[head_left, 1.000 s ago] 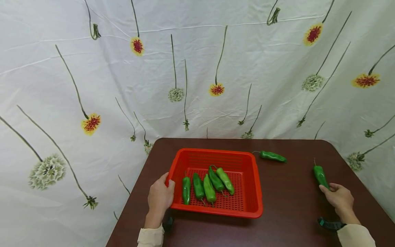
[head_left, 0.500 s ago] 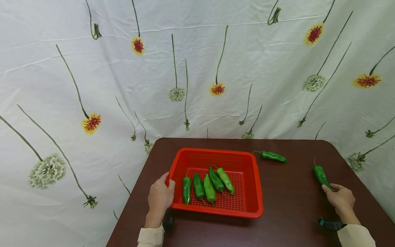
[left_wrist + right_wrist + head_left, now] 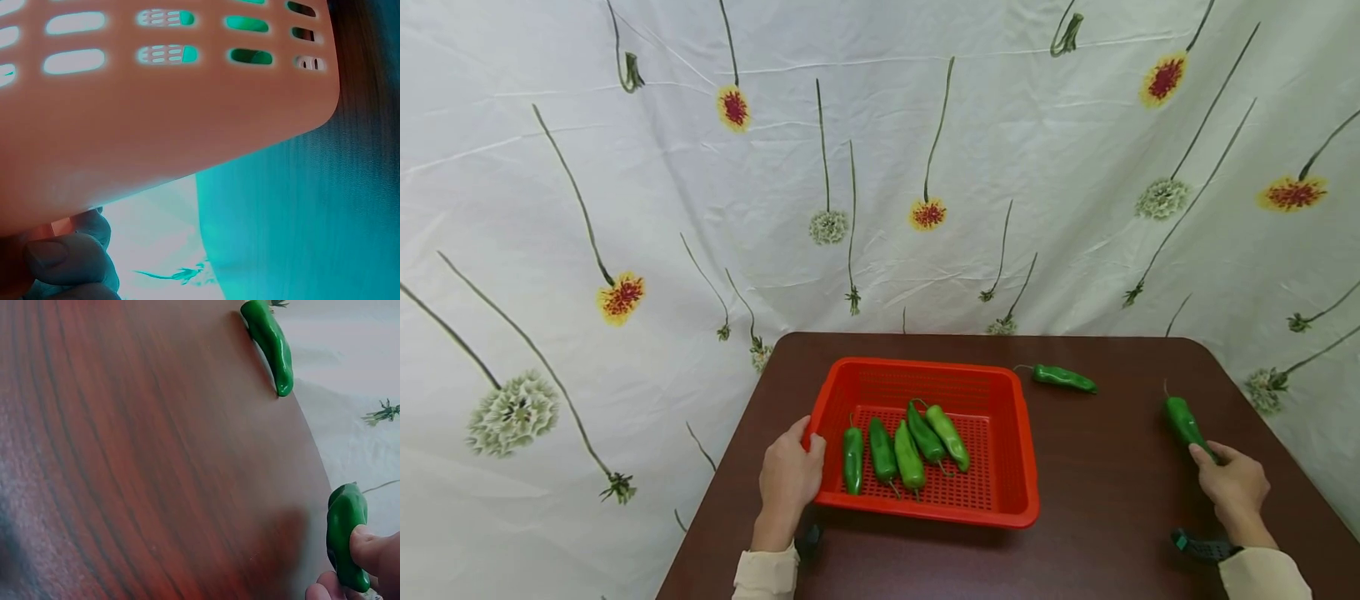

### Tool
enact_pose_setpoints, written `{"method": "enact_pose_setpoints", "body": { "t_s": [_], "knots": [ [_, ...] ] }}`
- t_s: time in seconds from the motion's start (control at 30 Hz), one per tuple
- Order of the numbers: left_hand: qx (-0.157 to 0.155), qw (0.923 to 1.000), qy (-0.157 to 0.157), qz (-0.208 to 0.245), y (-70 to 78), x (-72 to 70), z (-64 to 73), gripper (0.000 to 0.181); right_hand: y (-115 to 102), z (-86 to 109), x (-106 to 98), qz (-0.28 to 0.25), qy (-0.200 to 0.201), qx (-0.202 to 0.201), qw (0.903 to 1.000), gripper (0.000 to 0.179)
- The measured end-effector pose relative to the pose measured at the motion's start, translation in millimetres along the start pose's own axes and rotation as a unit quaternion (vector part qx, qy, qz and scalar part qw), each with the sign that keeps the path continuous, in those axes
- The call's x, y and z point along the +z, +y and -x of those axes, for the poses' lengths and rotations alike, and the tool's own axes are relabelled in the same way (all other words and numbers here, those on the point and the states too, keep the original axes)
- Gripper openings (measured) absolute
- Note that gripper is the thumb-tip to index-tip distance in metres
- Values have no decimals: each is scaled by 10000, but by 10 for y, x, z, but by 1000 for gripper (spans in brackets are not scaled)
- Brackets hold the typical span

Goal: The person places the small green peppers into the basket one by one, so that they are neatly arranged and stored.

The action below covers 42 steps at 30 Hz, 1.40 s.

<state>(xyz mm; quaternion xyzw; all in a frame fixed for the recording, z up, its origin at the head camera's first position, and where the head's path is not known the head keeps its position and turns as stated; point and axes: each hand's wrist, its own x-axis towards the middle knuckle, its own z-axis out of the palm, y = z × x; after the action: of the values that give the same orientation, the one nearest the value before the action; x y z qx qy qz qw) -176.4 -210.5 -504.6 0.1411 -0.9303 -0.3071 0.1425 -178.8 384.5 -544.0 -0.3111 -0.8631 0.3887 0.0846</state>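
My left hand (image 3: 792, 471) grips the left rim of a red plastic basket (image 3: 1030, 467) in the head view. Several green chili peppers (image 3: 883, 452) lie in that basket, on its slotted floor. At the table's right side my right hand (image 3: 1234, 483) pinches another green chili pepper (image 3: 1183, 419) near its tip, its stem pointing away from me. The right wrist view shows the thumb pressed on this held pepper (image 3: 345, 531), with a shadow on the table to its left. Basket wall (image 3: 162, 119) fills the upper left wrist view, and curled fingers (image 3: 69, 256) show below it.
One more green chili pepper (image 3: 1063, 378) lies on the dark brown table (image 3: 1105, 500), just right of the basket's far corner. Behind the table hangs a white cloth (image 3: 880, 167) printed with flowers. A dark band (image 3: 1206, 546) sits on the right wrist.
My right hand has shifted slightly to the right, and the pinched pepper has moved with it. The left hand, the basket and the other peppers stay in place.
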Motion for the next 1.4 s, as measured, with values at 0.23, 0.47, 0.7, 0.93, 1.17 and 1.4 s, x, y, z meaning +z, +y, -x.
{"method": "enact_pose_setpoints", "body": {
  "t_s": [0.23, 0.47, 0.7, 0.93, 1.17, 1.4],
  "knots": [
    [21, 10000, 37, 22, -5, -3, -8, 47, -116, 13, -73, -128, 15, -116, 9998, 64],
    [-16, 10000, -18, 14, -15, 0, -2, 48, -279, 55, -105, -386, 87, -379, 9985, 64],
    [-9, 10000, -66, 17, -22, 3, 1, 49, -494, 110, -77, -585, 163, -574, 9965, 62],
    [11, 10000, -60, 23, -15, 5, -4, 48, -764, 179, -76, -732, 248, -922, 9927, 61],
    [36, 10000, -58, 51, 0, -10, -2, 48, -1051, 287, -64, -758, 302, -1326, 9878, 58],
    [-14, 9999, -66, 88, 4, -8, 8, 49, -1249, 372, -33, -832, 298, -1628, 9827, 55]
  ]
}}
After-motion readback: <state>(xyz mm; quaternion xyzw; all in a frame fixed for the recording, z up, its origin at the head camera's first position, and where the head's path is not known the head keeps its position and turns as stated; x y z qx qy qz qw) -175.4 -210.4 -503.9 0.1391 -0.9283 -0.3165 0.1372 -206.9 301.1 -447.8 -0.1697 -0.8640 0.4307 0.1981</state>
